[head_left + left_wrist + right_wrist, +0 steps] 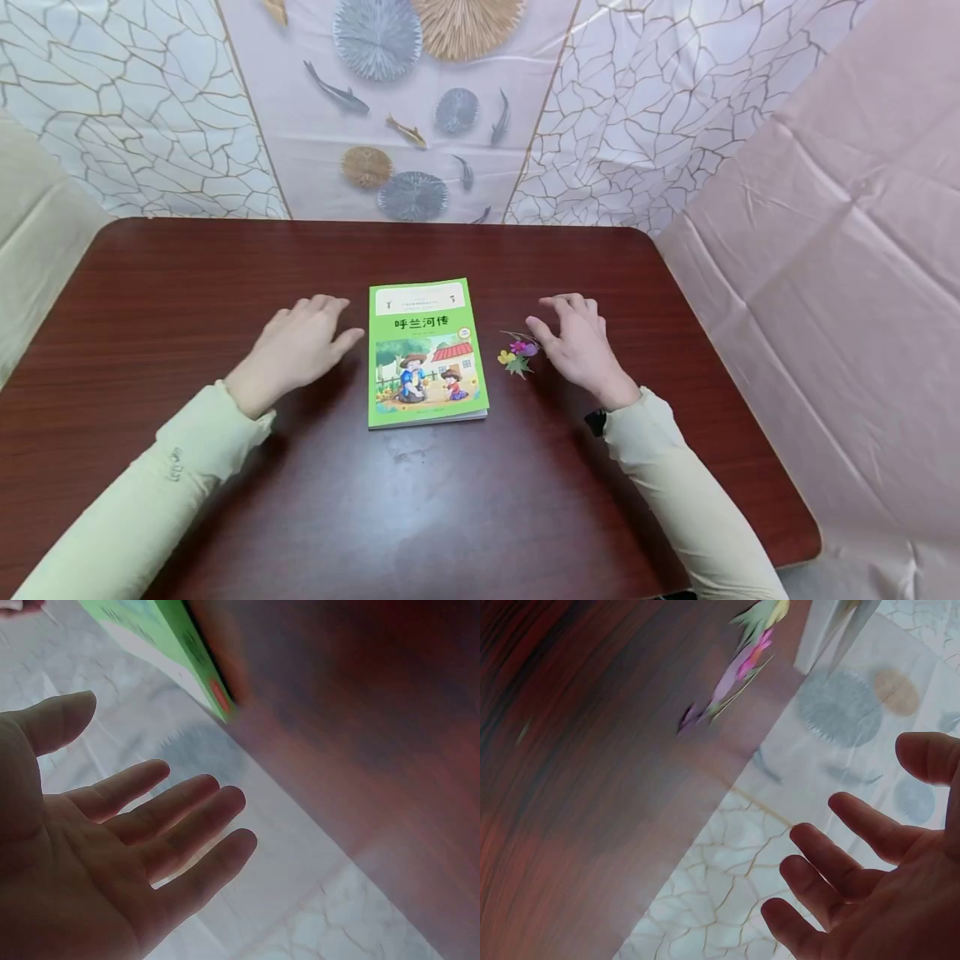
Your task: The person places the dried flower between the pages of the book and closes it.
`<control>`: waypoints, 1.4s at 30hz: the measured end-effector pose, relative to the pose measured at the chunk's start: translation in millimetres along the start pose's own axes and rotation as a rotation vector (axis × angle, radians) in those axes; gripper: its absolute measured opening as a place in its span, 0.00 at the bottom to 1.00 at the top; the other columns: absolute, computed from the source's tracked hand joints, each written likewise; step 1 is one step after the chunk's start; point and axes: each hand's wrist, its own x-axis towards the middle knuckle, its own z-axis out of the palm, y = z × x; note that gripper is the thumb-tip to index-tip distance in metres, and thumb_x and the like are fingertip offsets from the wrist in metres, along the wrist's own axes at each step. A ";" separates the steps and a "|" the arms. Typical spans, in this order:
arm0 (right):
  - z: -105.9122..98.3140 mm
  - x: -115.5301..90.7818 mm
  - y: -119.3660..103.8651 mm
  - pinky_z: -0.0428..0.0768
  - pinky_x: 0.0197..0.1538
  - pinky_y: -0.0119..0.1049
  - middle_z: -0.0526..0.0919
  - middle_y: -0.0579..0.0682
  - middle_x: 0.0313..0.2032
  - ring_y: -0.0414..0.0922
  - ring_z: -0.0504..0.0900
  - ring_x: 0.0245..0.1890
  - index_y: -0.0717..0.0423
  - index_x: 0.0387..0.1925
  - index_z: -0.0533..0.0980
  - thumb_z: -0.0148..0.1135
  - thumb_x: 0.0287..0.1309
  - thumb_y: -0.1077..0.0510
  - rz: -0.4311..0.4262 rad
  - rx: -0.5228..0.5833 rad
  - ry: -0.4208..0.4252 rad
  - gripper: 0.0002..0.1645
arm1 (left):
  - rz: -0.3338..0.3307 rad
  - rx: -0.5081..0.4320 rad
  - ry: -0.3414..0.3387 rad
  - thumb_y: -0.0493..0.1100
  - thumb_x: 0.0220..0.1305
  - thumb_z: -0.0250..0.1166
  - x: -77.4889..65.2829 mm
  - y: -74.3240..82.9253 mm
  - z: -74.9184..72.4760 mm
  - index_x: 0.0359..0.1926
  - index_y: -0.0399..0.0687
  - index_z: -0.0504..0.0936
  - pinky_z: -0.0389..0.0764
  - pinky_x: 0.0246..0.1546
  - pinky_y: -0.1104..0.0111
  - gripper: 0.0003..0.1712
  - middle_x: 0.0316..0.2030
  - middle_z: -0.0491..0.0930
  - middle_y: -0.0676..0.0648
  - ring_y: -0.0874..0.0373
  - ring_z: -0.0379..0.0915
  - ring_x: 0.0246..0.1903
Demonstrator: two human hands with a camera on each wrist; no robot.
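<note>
A green paperback book (427, 354) with a picture of two figures in straw hats lies flat on the table, its cover facing up. Left of it my left hand (300, 346) hovers, fingers spread and holding nothing; its palm (75, 877) shows in the left wrist view. To the book's right lies a small bunch of pressed flowers (517, 357), yellow, pink and purple with a green leaf. My right hand (579, 346) is just beside the flowers, its thumb near them. In the right wrist view, the right-hand fingers (840, 862) are relaxed and hold nothing.
The dark reddish-brown wooden table (187, 275) has rounded corners. Behind it hangs a patterned cloth (405, 108) with fish and round shapes. A pale pink cloth (840, 250) runs along the right side. Something black (596, 422) shows at the right cuff.
</note>
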 end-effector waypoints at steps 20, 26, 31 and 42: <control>38.8 -11.0 -50.8 0.63 0.51 0.48 0.70 0.55 0.55 0.52 0.62 0.54 0.62 0.61 0.73 0.52 0.66 0.34 -0.045 -0.073 -0.190 0.39 | 0.044 -0.018 -0.080 0.56 0.67 0.59 6.3 33.2 33.5 0.54 0.34 0.74 0.71 0.44 0.49 0.29 0.53 0.69 0.34 0.42 0.65 0.48; 48.2 -9.1 -54.1 0.62 0.51 0.49 0.70 0.56 0.55 0.53 0.61 0.54 0.63 0.59 0.75 0.53 0.65 0.34 -0.013 -0.087 -0.208 0.39 | 0.025 -0.018 -0.088 0.57 0.67 0.59 4.4 34.3 37.2 0.57 0.33 0.73 0.72 0.45 0.49 0.32 0.56 0.68 0.34 0.41 0.65 0.50; 52.7 -7.4 -54.1 0.61 0.50 0.49 0.69 0.56 0.54 0.53 0.61 0.53 0.62 0.57 0.76 0.54 0.64 0.35 -0.020 -0.086 -0.224 0.37 | 0.031 -0.008 -0.087 0.57 0.67 0.59 3.1 35.4 37.8 0.58 0.33 0.73 0.71 0.45 0.48 0.32 0.55 0.69 0.34 0.40 0.65 0.50; 57.8 -4.8 -53.8 0.59 0.50 0.50 0.69 0.56 0.53 0.53 0.61 0.53 0.59 0.53 0.80 0.61 0.61 0.40 -0.024 -0.089 -0.246 0.30 | 0.041 0.021 -0.090 0.58 0.67 0.60 3.7 34.8 44.2 0.56 0.33 0.75 0.71 0.43 0.49 0.32 0.51 0.71 0.35 0.41 0.67 0.48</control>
